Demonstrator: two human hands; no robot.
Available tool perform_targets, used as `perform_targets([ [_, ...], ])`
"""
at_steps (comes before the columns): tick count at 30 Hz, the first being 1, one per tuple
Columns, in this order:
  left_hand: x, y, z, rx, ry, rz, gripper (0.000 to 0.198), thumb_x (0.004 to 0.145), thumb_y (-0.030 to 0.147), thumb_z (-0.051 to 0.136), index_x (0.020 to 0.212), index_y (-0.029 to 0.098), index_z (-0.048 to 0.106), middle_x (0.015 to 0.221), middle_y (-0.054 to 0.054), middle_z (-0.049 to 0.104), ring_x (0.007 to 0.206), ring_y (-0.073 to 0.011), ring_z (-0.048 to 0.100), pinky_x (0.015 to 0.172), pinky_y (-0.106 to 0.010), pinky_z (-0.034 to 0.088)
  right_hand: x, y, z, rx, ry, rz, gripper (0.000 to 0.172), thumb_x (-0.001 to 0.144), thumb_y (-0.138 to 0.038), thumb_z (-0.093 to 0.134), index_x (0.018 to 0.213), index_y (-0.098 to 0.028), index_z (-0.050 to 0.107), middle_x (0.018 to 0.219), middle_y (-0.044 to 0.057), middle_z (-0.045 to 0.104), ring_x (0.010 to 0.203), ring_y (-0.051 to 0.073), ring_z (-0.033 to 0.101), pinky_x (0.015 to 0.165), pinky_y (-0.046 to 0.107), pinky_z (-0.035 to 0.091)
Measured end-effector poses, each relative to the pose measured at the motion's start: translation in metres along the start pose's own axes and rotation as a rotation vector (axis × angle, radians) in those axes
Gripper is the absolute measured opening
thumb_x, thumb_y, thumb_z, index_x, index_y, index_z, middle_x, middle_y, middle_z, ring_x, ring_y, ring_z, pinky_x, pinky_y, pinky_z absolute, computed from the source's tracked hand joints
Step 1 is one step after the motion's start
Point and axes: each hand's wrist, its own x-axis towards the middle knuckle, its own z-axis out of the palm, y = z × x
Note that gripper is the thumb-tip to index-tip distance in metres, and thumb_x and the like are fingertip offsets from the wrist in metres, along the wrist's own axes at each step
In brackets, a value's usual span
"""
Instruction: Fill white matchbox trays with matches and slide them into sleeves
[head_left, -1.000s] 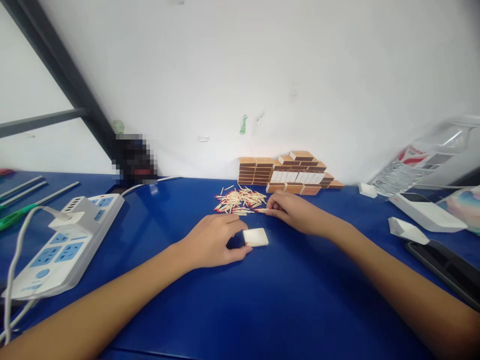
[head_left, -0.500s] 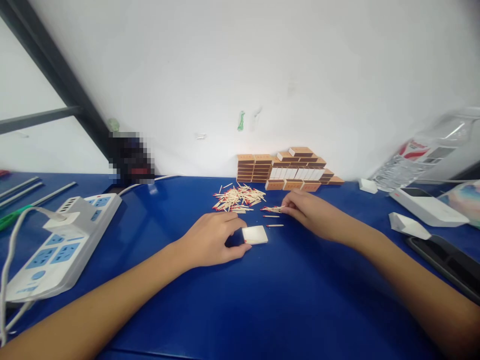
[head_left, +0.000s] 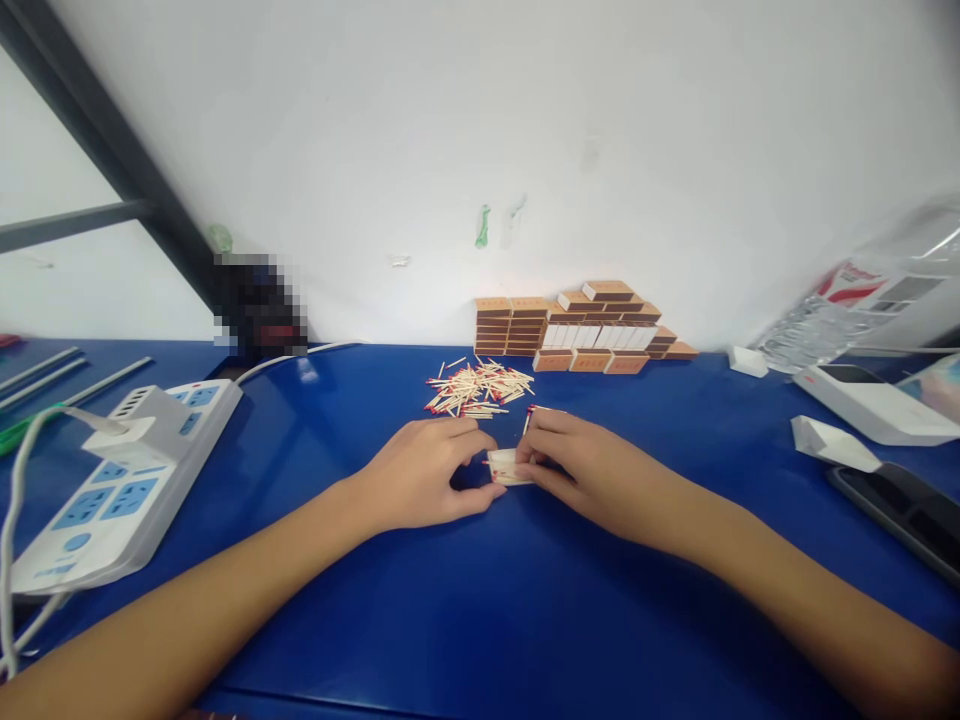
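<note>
A small white matchbox tray (head_left: 505,456) lies on the blue table, gripped at its left end between the thumb and fingers of my left hand (head_left: 424,475). Over the tray's right end, my right hand (head_left: 581,455) has its fingers pinched together around matches (head_left: 505,471), which lie low in the tray with red heads toward the left. The fingertips partly cover them. One or two more matches (head_left: 529,418) show beside the knuckles of the right hand. Just behind both hands is a loose pile of red-tipped matches (head_left: 480,388).
Stacked matchboxes (head_left: 592,335) stand against the wall. A white power strip (head_left: 135,490) with a plugged-in cable is at left. On the right are a plastic bottle (head_left: 840,300), a white device (head_left: 877,405), a folded white piece (head_left: 832,443) and a black phone (head_left: 900,515).
My right hand has moved left and nearer, bringing matches from beside the pile to the tray. My left hand keeps its hold on the tray. The view has shifted slightly.
</note>
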Motion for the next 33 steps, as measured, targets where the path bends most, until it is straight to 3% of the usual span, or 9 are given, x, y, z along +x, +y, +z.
perform_targets([
  [8, 0.000, 0.000, -0.001, -0.013, 0.008, 0.016, 0.027, 0.092, 0.041, 0.067, 0.107, 0.018, 0.069, 0.086, 0.000, 0.067, 0.075, -0.0150, 0.063, 0.068, -0.028, 0.048, 0.000, 0.001, -0.004, -0.013, -0.021, 0.010, 0.017, 0.102, -0.023, 0.053, 0.092, -0.021, 0.066, 0.100, 0.006, 0.061, 0.085, 0.019, 0.059, 0.074, 0.032, 0.046],
  [14, 0.000, 0.002, -0.001, 0.002, -0.005, 0.020, 0.029, 0.092, 0.042, 0.066, 0.109, 0.019, 0.069, 0.086, -0.001, 0.067, 0.076, -0.0150, 0.064, 0.069, -0.028, 0.049, 0.001, 0.000, -0.002, 0.064, 0.034, 0.010, 0.015, 0.100, -0.017, 0.053, 0.091, -0.021, 0.064, 0.098, 0.005, 0.063, 0.085, 0.018, 0.060, 0.072, 0.031, 0.045],
  [22, 0.001, 0.001, -0.001, -0.007, -0.008, 0.025, 0.025, 0.093, 0.041, 0.065, 0.103, 0.018, 0.069, 0.085, -0.001, 0.066, 0.076, -0.0153, 0.063, 0.069, -0.028, 0.048, 0.002, -0.007, 0.004, 0.115, 0.093, 0.032, 0.009, 0.099, -0.031, 0.064, 0.096, -0.022, 0.067, 0.092, 0.003, 0.065, 0.086, 0.018, 0.061, 0.074, 0.031, 0.045],
  [33, 0.000, 0.001, 0.000, -0.004, -0.021, 0.034, 0.028, 0.094, 0.042, 0.065, 0.107, 0.018, 0.068, 0.086, -0.001, 0.066, 0.078, -0.0157, 0.063, 0.071, -0.029, 0.048, 0.004, -0.003, 0.001, 0.012, 0.019, 0.008, 0.012, 0.101, -0.020, 0.056, 0.091, -0.020, 0.064, 0.098, 0.005, 0.062, 0.083, 0.017, 0.060, 0.072, 0.031, 0.046],
])
